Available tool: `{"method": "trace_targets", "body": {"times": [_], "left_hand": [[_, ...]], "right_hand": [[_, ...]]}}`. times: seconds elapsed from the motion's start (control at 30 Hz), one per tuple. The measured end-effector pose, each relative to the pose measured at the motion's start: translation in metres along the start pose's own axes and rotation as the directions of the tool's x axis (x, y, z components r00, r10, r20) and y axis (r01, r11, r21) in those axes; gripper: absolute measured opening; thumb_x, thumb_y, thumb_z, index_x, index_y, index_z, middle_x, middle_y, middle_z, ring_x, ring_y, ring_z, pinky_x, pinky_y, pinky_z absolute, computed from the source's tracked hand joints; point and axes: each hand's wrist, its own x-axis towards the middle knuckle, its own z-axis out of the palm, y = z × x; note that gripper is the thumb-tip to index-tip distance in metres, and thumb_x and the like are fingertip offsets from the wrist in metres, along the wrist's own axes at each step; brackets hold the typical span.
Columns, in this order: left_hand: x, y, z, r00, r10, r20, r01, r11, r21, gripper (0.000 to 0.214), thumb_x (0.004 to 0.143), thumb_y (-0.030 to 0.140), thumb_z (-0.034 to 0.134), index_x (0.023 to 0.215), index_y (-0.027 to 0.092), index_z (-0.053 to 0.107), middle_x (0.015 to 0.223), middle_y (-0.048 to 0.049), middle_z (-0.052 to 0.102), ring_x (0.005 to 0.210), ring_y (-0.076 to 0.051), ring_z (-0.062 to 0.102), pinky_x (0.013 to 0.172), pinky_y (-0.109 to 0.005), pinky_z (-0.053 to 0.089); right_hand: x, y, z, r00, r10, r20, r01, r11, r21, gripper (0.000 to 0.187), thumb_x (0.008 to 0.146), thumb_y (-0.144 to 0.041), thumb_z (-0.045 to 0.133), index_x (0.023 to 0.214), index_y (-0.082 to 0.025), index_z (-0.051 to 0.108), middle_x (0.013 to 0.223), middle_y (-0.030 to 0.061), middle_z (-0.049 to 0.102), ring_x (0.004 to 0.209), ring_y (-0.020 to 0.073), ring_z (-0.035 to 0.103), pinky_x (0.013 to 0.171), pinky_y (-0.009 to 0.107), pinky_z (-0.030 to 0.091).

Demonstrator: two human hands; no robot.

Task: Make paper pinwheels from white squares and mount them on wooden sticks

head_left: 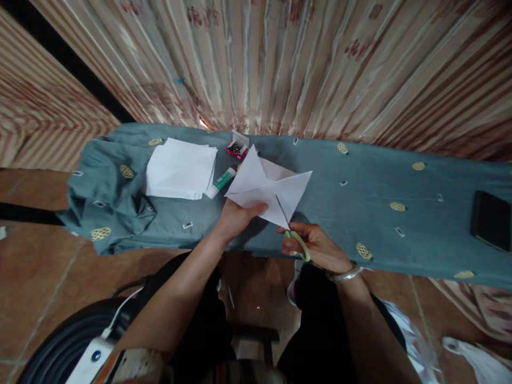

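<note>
My left hand (236, 217) pinches the near edge of a folded white paper (267, 188), holding it up over the table. Scissors with pale green handles (295, 241) are gripped in my right hand (312, 246). Their blades point up into the lower edge of the folded paper, cutting into it. A silver bangle sits on my right wrist. The table is covered with a grey-blue cloth (360, 192).
A stack of white sheets (181, 169) lies at the left, with a green-and-white glue stick (221, 182) beside it. A small red box of clips (237, 146) stands behind the paper. A black phone (491, 220) lies at the far right. Striped curtain hangs behind.
</note>
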Motion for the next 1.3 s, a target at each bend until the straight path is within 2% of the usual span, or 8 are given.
{"method": "trace_targets", "body": {"times": [0.2,0.3,0.4,0.5,0.7,0.9,1.1,1.3], "left_hand": [[0.006,0.0,-0.004,0.999,0.018,-0.048,-0.022,0.997,-0.074,0.05,0.055,0.029,0.081,0.101,0.013,0.068,0.112,-0.0115,0.072,0.103,-0.026,0.065,0.096,-0.042,0.051],[0.009,-0.002,-0.006,0.997,0.028,-0.078,-0.034,0.997,-0.071,0.051,0.055,0.03,0.081,0.102,0.014,0.068,0.114,-0.0117,0.071,0.107,-0.027,0.065,0.097,-0.042,0.051],[0.008,-0.007,-0.005,0.996,0.033,-0.079,-0.035,0.999,-0.029,0.05,0.057,0.029,0.08,0.103,0.015,0.068,0.113,-0.0111,0.072,0.106,-0.027,0.066,0.096,-0.042,0.052],[0.005,-0.014,-0.001,0.998,0.054,-0.045,-0.052,0.998,0.031,0.051,0.058,0.029,0.081,0.105,0.018,0.067,0.112,-0.0104,0.072,0.107,-0.028,0.066,0.097,-0.043,0.052],[-0.001,-0.026,0.019,0.999,0.027,0.045,-0.03,0.998,0.062,0.05,0.059,0.029,0.08,0.106,0.019,0.067,0.114,-0.0115,0.071,0.11,-0.029,0.065,0.108,-0.049,0.043],[-0.002,-0.038,0.036,0.998,-0.001,0.062,-0.004,0.996,0.089,0.048,0.059,0.022,0.079,0.105,0.019,0.067,0.1,-0.0089,0.074,0.112,-0.03,0.064,0.108,-0.05,0.043],[-0.009,-0.039,0.039,0.992,-0.052,0.112,0.046,0.997,0.058,0.037,0.055,0.029,0.084,0.087,0.019,0.067,0.092,-0.0087,0.075,0.104,-0.03,0.067,0.1,-0.048,0.049],[-0.017,-0.034,0.034,0.953,-0.104,0.284,0.111,0.994,-0.012,0.041,0.053,0.039,0.086,0.08,0.016,0.066,0.086,-0.0066,0.074,0.09,-0.026,0.069,0.085,-0.038,0.055]], "right_hand": [[-0.015,0.006,-0.02,0.999,-0.032,0.011,0.033,0.969,-0.243,0.055,0.06,-0.052,0.084,0.098,-0.016,0.066,0.063,-0.0041,0.062,0.053,0.0088,0.051,0.05,0.023,0.037],[-0.022,0.01,-0.037,0.986,-0.129,-0.11,0.06,0.875,-0.481,0.049,0.069,-0.054,0.075,0.101,-0.019,0.067,0.066,-0.003,0.063,0.056,0.0124,0.055,0.053,0.025,0.039],[-0.024,0.011,-0.05,0.862,-0.314,-0.397,-0.122,0.632,-0.765,0.041,0.078,-0.047,0.068,0.108,-0.019,0.067,0.075,0.0028,0.069,0.065,0.0204,0.065,0.061,0.03,0.045],[-0.021,0.008,-0.056,0.749,-0.417,-0.515,-0.308,0.468,-0.828,0.045,0.085,-0.041,0.061,0.122,-0.014,0.061,0.09,0.0116,0.074,0.082,0.0284,0.071,0.07,0.033,0.048],[-0.008,-0.006,-0.062,0.683,-0.467,-0.562,-0.487,0.281,-0.827,0.057,0.09,-0.032,0.056,0.136,-0.001,0.044,0.1,0.0217,0.074,0.095,0.0325,0.071,0.077,0.035,0.049],[0.004,-0.016,-0.072,0.649,-0.488,-0.584,-0.517,0.28,-0.809,0.052,0.089,-0.031,0.056,0.131,-0.001,0.048,0.105,0.0226,0.072,0.098,0.0311,0.07,0.081,0.035,0.048],[0.007,-0.018,-0.075,0.654,-0.496,-0.571,-0.504,0.277,-0.818,0.04,0.088,-0.032,0.057,0.121,-0.01,0.06,0.105,0.019,0.073,0.098,0.0306,0.069,0.082,0.036,0.048],[0.012,-0.013,-0.082,0.621,-0.552,-0.557,-0.47,0.307,-0.828,0.043,0.085,-0.03,0.061,0.124,-0.011,0.062,0.11,0.0182,0.072,0.102,0.0306,0.067,0.087,0.038,0.049]]}}
